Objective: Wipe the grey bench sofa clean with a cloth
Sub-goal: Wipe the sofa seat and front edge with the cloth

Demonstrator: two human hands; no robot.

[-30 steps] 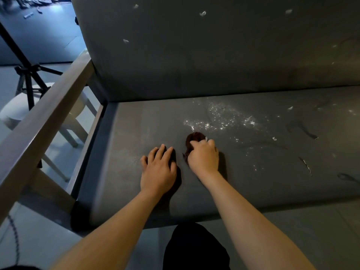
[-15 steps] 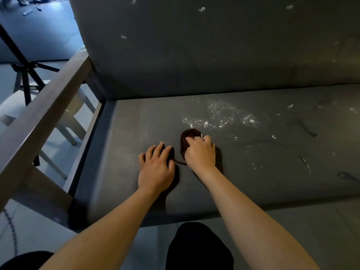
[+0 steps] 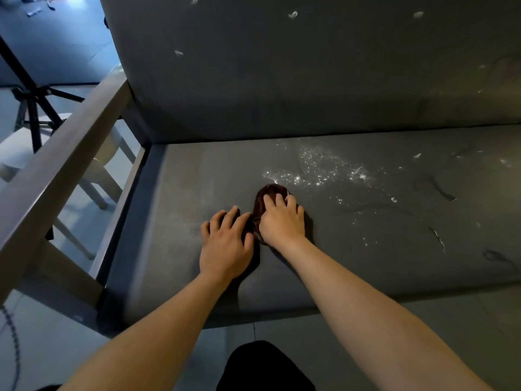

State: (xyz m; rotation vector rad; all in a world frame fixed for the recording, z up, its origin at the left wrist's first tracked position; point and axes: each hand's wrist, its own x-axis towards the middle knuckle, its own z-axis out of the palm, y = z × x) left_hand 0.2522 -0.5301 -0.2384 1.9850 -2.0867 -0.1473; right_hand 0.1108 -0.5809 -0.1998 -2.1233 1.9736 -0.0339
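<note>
Though bunched, cloth under right hand

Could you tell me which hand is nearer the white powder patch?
Right. The right hand holds the cloth at the powder patch's near edge; the left hand rests farther left.

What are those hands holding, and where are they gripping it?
The right hand grips a bunched brown cloth from above, against the sofa seat. The left hand holds nothing, resting on the seat.
</note>
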